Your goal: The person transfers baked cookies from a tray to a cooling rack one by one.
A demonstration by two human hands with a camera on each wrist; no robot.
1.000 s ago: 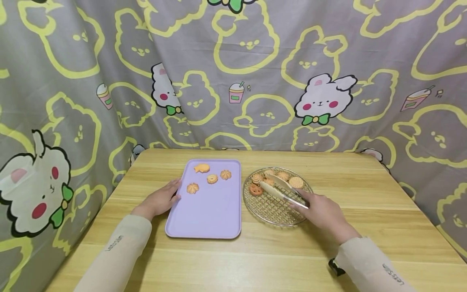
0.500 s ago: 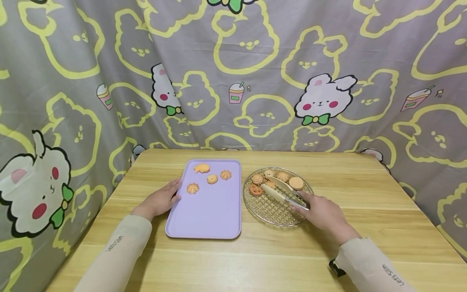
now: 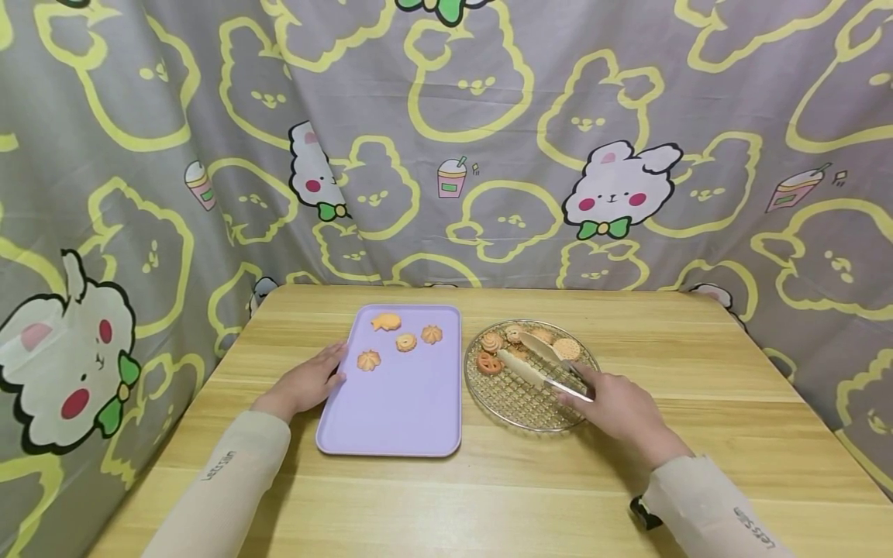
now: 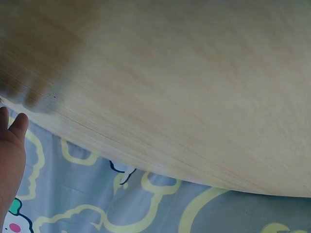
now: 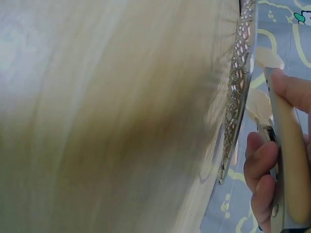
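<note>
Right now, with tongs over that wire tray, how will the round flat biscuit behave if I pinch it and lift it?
The round flat biscuit looks thin and rigid, so it should lift stiff, not droop. It is probably light and brittle; a hard squeeze from the tongs in the right hand could crack it. Lying flat among other cookies on the wire tray, it may slide before the tips catch its edge.

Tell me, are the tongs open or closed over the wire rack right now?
Open. In the head view the tongs held by the right hand show two arms spread apart above the wire rack, tips among the cookies.
</note>
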